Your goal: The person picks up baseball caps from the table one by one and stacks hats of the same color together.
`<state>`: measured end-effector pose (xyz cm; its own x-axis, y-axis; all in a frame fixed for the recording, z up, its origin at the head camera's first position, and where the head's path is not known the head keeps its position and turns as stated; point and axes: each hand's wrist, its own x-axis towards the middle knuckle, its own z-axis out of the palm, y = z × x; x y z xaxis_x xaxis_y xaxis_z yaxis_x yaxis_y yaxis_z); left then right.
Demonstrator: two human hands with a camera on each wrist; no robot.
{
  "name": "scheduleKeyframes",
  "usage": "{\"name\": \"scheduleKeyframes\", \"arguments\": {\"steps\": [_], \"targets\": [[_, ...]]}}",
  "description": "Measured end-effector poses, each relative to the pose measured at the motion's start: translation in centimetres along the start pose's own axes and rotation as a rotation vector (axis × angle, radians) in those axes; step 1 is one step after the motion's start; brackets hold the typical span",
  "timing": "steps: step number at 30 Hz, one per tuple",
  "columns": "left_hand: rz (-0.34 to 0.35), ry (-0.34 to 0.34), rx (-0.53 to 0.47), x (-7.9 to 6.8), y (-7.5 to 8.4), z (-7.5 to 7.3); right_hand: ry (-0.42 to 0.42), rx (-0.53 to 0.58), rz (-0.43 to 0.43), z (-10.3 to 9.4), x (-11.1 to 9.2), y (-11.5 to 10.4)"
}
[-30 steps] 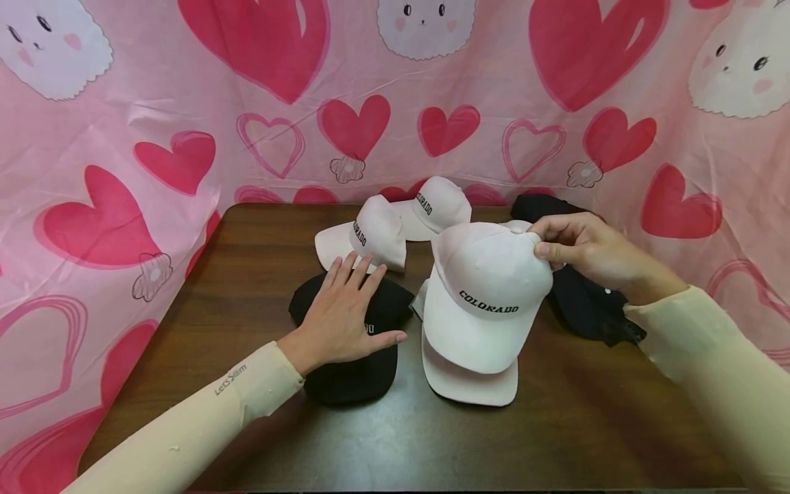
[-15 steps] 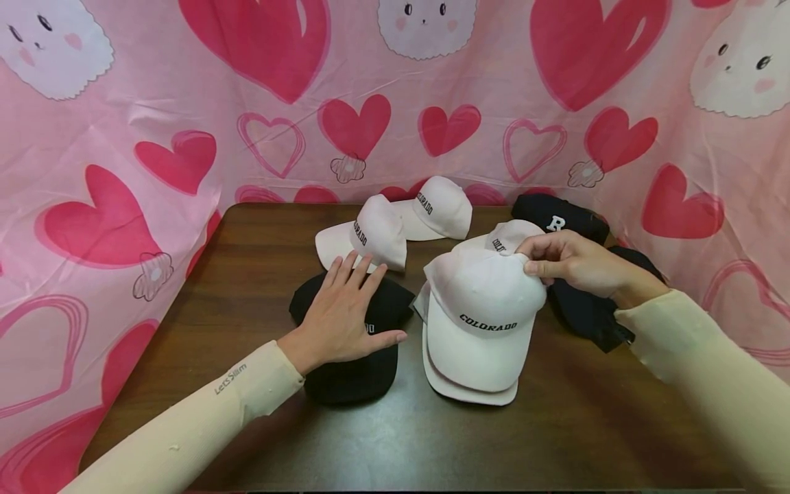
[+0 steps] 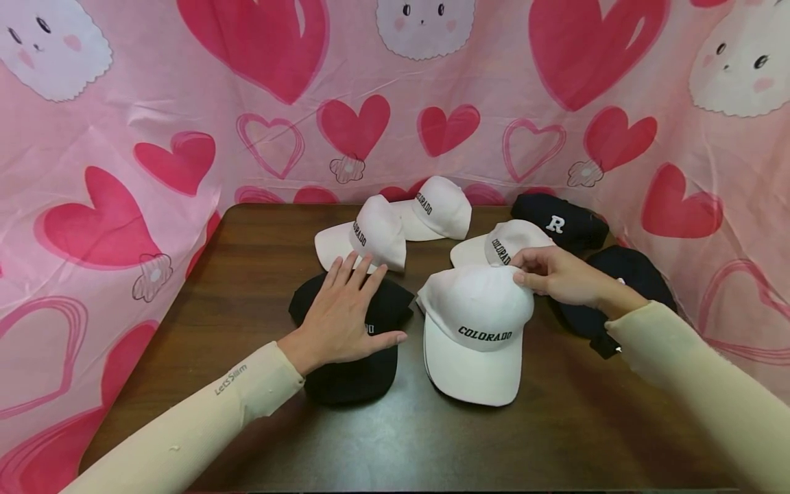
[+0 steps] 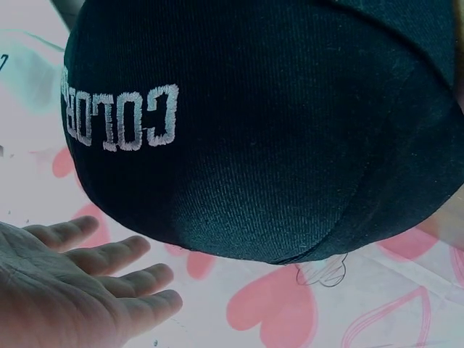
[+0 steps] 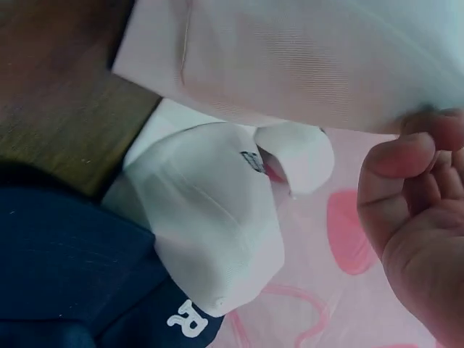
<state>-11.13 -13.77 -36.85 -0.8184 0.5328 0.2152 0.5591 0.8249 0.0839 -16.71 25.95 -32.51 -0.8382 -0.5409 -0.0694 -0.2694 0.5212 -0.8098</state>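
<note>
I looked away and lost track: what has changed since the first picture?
Still pinched by the right hand, the front white cap moved down and slightly left; its brim now covers the white brim seen below it then. The R on the far black cap came into view. Unchanged: the left hand spread over the front black cap, and the rearmost white cap.

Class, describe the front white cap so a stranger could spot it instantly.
On the brown table, find the black cap beneath the left hand. Just right of it is the front white cap, the only one pinched by the right hand.
</note>
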Motion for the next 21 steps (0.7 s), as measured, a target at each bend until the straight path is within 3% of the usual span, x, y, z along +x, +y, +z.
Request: {"name": "scheduleKeyframes", "arguments": {"steps": [5, 10, 21], "targets": [[0.002, 0.003, 0.005, 0.0, 0.0, 0.0, 0.092, -0.14, 0.056, 1.2, 0.1, 0.0], [0.006, 0.014, 0.009, 0.0, 0.0, 0.0, 0.159, -0.308, 0.043, 2.6, -0.3, 0.0], [0.008, 0.022, 0.011, -0.1, 0.0, 0.0, 0.249, -0.507, 0.016, 5.2, -0.8, 0.3]]}}
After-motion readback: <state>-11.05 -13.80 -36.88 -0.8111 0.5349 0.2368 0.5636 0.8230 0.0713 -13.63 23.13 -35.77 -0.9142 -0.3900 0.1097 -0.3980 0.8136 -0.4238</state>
